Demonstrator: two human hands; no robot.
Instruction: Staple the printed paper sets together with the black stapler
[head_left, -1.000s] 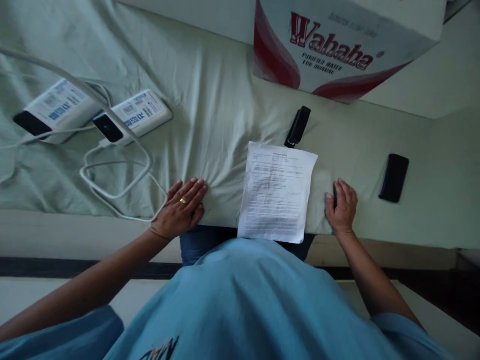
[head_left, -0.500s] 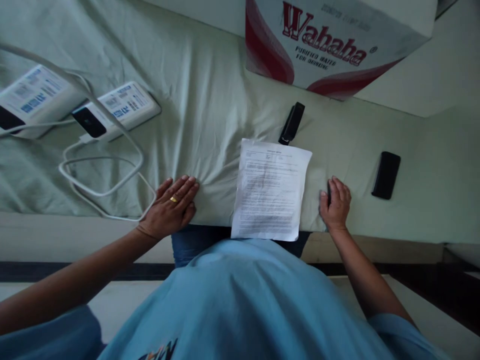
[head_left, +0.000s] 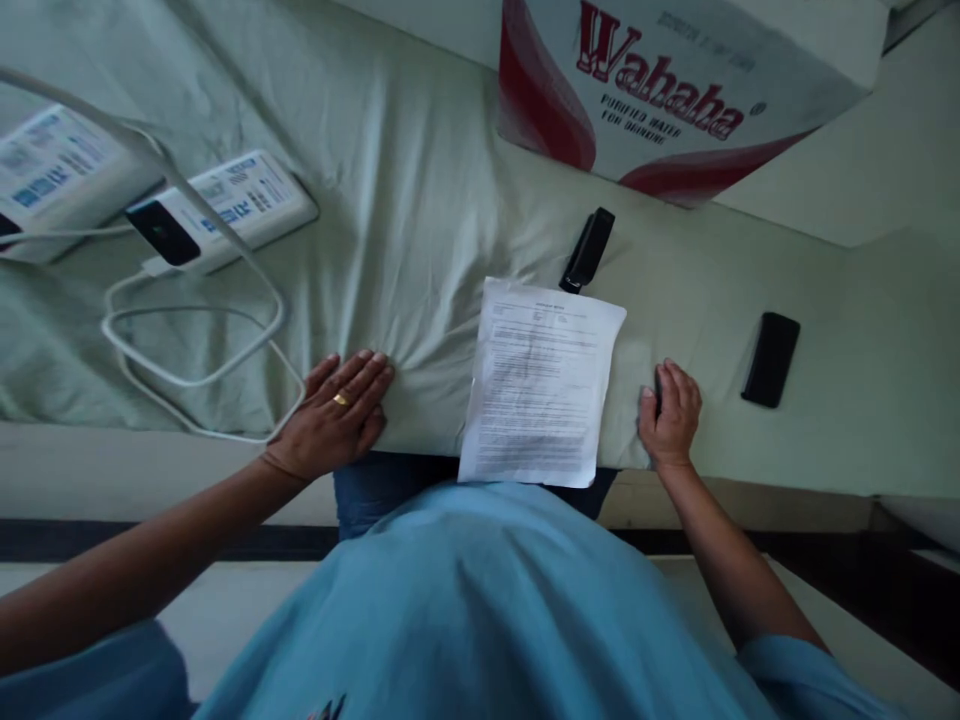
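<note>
My left hand [head_left: 334, 415] lies flat on the pale green cloth, palm down, a gold ring on one finger. A loop of white cable [head_left: 232, 433] passes beside its wrist. My right hand [head_left: 673, 412] rests near the cloth's front edge, its fingers curved round a small dark object [head_left: 658, 392] that shows between thumb and forefinger and is mostly hidden. Between my hands lies a printed paper sheet [head_left: 536, 385], its lower edge reaching over the front edge to my shirt. Just beyond the sheet's top is a black stapler [head_left: 589, 247].
A flat black rectangular object [head_left: 771, 358] lies right of my right hand. At the back stands a Wahaha water carton [head_left: 660, 100]. Two white power banks [head_left: 240, 205] with labels and cables are at the left on the wrinkled green cloth [head_left: 405, 180].
The view has shifted slightly. Both hands, the sheet and the stapler keep their places on the cloth.
</note>
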